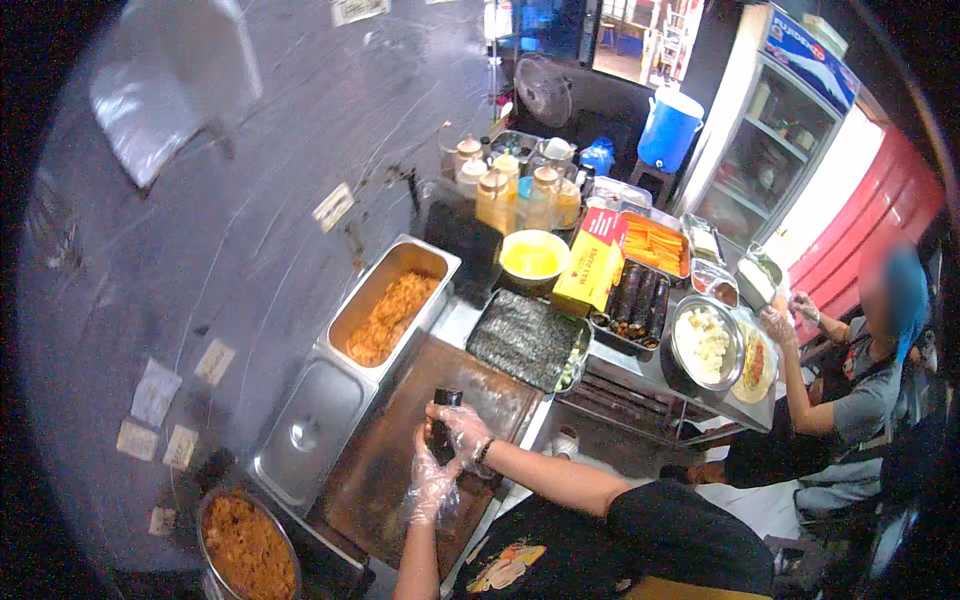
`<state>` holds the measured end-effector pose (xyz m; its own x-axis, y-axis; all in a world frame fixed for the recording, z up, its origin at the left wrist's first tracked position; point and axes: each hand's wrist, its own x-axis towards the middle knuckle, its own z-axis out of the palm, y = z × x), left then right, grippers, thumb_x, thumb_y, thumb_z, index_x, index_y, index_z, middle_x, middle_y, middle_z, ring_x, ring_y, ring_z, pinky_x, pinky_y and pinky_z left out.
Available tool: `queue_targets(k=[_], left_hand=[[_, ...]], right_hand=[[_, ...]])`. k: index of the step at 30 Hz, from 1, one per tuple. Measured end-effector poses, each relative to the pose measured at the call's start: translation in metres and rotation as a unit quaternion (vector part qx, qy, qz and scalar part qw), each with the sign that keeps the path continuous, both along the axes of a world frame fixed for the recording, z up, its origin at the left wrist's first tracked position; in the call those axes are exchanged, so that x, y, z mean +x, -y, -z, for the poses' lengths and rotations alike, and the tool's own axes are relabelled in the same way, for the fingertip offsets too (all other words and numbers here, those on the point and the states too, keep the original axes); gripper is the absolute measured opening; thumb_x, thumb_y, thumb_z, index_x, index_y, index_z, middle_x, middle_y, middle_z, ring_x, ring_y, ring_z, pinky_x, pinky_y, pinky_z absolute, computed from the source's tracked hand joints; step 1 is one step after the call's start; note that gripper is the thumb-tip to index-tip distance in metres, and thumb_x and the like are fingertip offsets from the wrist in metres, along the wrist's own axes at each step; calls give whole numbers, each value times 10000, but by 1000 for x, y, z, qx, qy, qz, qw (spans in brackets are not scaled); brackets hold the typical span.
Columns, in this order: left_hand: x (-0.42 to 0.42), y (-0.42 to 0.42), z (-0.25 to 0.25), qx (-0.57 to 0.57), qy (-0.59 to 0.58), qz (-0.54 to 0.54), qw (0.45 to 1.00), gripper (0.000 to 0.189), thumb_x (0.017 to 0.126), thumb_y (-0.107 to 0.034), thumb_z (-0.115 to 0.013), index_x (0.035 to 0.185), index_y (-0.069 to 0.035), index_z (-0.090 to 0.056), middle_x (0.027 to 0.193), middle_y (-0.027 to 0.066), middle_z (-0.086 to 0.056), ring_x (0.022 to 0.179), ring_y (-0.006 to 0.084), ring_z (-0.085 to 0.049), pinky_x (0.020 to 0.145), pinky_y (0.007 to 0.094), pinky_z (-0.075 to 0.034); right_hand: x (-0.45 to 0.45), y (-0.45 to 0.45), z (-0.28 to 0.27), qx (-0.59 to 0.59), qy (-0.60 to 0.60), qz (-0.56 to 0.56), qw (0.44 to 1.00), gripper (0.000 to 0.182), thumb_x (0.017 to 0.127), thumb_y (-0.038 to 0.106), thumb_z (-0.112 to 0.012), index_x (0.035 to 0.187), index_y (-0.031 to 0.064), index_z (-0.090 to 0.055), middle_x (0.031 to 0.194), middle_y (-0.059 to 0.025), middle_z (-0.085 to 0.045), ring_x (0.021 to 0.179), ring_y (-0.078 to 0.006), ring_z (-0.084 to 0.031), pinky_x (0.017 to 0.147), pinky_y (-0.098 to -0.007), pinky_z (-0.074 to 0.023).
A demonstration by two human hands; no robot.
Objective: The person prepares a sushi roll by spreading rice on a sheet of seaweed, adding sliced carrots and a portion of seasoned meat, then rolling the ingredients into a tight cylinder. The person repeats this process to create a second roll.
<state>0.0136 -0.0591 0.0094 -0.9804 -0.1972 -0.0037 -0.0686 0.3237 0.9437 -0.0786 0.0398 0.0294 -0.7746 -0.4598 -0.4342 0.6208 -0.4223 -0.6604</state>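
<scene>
Both my hands wear clear plastic gloves and hold a dark, seaweed-wrapped roll (pixel 448 396) above a brown cutting board (pixel 375 469). My left hand (pixel 433 480) grips the roll's lower side. Across its other side lie the fingers of my right hand (pixel 466 433), hiding much of the wrap. Just beyond the board, dark nori sheets (pixel 521 334) lie over a tray. Left of the board stands a steel pan (pixel 352 300) of orange-brown shredded filling (pixel 394 319). Next to that pan is a lidded one, its steel lid (pixel 315 431) in place.
A bowl of yellow liquid (pixel 534 259), a wax paper box (pixel 592 262), finished dark rolls (pixel 637 304) and carrot strips (pixel 654 246) crowd the counter. Sauce bottles (pixel 499 199) stand behind. A co-worker (pixel 862 390) works at right by a bowl of white pieces (pixel 705 341). More filling (pixel 247 547) sits lower left.
</scene>
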Motion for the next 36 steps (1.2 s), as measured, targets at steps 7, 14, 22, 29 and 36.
queue_targets(k=[7,14,22,29,36], left_hand=[[-121,-123,-88,-36,33,126,991,1056,741,-184,-810,1499,-21,-93,1380,260,-454,1242,337,-512,1048,397,-401],[-259,-262,-73,71,108,343,930,892,837,-252,-767,1510,-35,-222,1374,230,-485,1315,284,-457,1111,412,-336],[-431,-388,-99,-545,-114,438,705,219,760,-143,-580,930,-140,-719,961,117,-636,948,290,-626,790,445,-482],[-504,-421,-77,-604,-111,464,638,214,756,-194,-587,890,-132,-742,1025,107,-646,1049,251,-599,867,439,-442],[-525,-421,-73,-625,-111,428,644,261,773,-175,-564,958,-86,-725,1083,121,-648,1054,279,-603,907,463,-438]], right_hand=[[-98,-144,-45,-136,14,120,983,185,933,171,-645,1046,37,-585,892,-90,-647,819,-202,-646,750,-342,-549],[-178,-335,-43,-95,13,218,971,180,910,247,-652,873,78,-598,792,-64,-629,737,-200,-616,762,-359,-529],[-194,-504,-45,-155,42,397,904,165,911,231,-656,928,96,-562,776,-62,-597,728,-212,-605,726,-378,-543],[-168,-527,-49,-146,102,449,876,170,919,226,-649,1022,111,-578,802,-45,-594,747,-200,-614,721,-375,-541],[-177,-516,-56,-172,115,435,876,108,947,202,-622,928,99,-600,791,-43,-615,745,-183,-625,709,-350,-551]])
